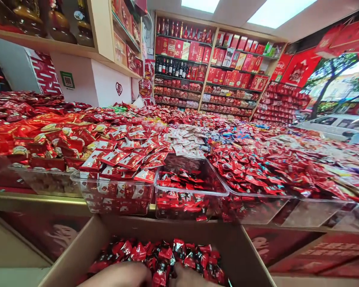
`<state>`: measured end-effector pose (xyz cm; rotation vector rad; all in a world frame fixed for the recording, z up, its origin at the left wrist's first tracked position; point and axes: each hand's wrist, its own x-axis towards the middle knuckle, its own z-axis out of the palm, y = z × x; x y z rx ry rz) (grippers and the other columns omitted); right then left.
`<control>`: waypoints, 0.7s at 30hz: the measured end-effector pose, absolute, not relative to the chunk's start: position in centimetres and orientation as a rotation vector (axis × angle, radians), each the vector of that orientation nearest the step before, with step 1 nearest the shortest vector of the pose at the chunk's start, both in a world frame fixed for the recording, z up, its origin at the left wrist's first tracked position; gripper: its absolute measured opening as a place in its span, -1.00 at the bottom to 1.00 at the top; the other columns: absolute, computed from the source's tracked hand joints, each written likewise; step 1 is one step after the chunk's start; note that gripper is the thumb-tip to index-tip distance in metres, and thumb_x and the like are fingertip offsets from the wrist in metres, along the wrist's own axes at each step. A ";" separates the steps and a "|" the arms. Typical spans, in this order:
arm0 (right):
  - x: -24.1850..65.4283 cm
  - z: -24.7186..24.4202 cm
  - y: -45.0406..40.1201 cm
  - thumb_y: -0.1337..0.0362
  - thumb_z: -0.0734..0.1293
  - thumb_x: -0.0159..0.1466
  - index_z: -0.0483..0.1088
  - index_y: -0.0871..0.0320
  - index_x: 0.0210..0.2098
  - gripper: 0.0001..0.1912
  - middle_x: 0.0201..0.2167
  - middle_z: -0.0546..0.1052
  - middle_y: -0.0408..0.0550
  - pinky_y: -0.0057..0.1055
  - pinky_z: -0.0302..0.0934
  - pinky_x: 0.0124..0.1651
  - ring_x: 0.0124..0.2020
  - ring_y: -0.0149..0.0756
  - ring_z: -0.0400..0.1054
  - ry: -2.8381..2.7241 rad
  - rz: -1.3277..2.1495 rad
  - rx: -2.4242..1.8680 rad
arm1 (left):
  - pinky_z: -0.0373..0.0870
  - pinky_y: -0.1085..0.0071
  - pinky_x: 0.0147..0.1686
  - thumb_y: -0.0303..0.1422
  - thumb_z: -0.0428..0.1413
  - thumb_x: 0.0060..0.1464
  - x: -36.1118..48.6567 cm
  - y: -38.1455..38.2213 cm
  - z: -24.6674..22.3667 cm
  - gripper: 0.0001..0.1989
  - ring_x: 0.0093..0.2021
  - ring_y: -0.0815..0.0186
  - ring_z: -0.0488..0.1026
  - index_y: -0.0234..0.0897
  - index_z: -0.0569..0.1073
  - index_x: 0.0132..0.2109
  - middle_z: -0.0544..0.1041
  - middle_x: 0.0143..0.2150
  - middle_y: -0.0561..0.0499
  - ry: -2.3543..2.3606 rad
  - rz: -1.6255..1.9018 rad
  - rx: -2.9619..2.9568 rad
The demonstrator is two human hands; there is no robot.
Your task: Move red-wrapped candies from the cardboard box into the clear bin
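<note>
My left hand (128, 274) and right hand (189, 277) touch glossy red-and-black packets (137, 252) in a brown cardboard box (74, 247); grip I can't tell.

Left hand (134, 274) and right hand (189, 276) among red packets (137, 252) in a cardboard box (81, 249), clear bin (191, 191) beyond, stocked shelves (208, 71)

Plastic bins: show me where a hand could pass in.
Open room: the part-filled bin, above its low candies, bordered by heaped packets left and piled sweets right. Crowded: both neighbours, and the cardboard box around the left hand and right hand.
</note>
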<state>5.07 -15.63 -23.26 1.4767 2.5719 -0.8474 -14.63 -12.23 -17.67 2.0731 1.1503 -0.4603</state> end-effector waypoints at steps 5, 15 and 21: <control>4.9 -19.1 -14.4 0.35 0.21 -0.09 0.36 0.16 -0.42 -0.80 -0.49 0.44 -0.04 -0.47 0.12 -0.46 -0.42 -0.23 0.32 2.599 -0.703 1.424 | 0.22 0.36 -0.33 -0.16 0.01 -0.20 -14.4 -11.4 -16.2 -0.62 -0.26 0.19 0.35 -0.17 0.37 -0.17 0.44 -0.23 -0.03 1.085 -0.029 1.946; 5.1 -14.2 -14.8 0.36 0.29 -0.08 0.08 0.14 -0.11 -0.47 -0.16 0.29 -0.05 -0.41 0.08 -0.14 -0.15 -0.33 0.18 2.865 -1.768 1.562 | 0.25 0.43 -0.30 -0.34 0.11 -0.22 -11.9 -11.7 -14.1 -0.59 -0.33 0.38 0.34 -0.34 0.26 -0.15 0.42 -0.32 0.00 0.947 0.507 1.421; 5.5 -15.0 -14.0 0.41 0.27 -0.07 0.10 0.16 -0.27 -0.64 -0.43 0.27 -0.19 -0.53 0.13 -0.47 -0.51 -0.52 0.21 2.347 -2.417 1.850 | 0.21 0.38 -0.19 -0.44 0.12 -0.23 -12.4 -11.5 -13.6 -0.55 -0.24 0.38 0.31 -0.32 0.23 -0.10 0.38 -0.24 -0.01 0.837 0.573 1.347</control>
